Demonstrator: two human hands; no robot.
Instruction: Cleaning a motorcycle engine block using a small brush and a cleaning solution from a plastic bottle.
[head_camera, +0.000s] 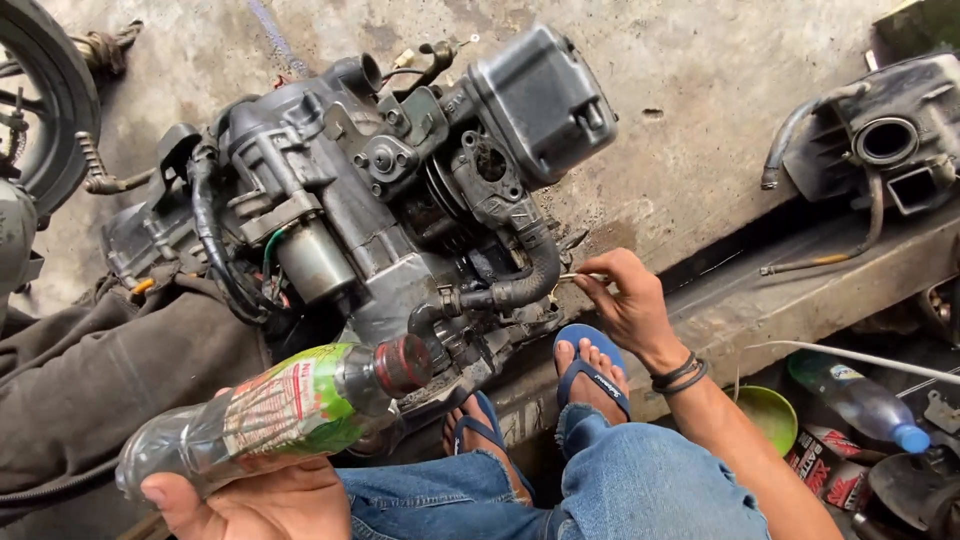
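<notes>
Left hand (255, 495) fingers grip tilted plastic bottle (280, 415); right hand (625, 305) fingers pinch thin tool (580, 277) beside engine (380, 200) hose (530, 275): spill risk.

Left hand (250, 500) cut off by bottom edge; only thumb & part of palm show, grip on the plastic bottle (270, 415) mostly hidden under it. Right hand (625, 300) pinches a thin metal piece (580, 277), too small to tell what it is; far end hidden behind the black rubber hose (530, 275). Tyre (45, 100) cut by left edge. Second engine part (885, 135) cut by right edge. Blue-capped bottle (860, 400) partly hidden by clutter.
</notes>
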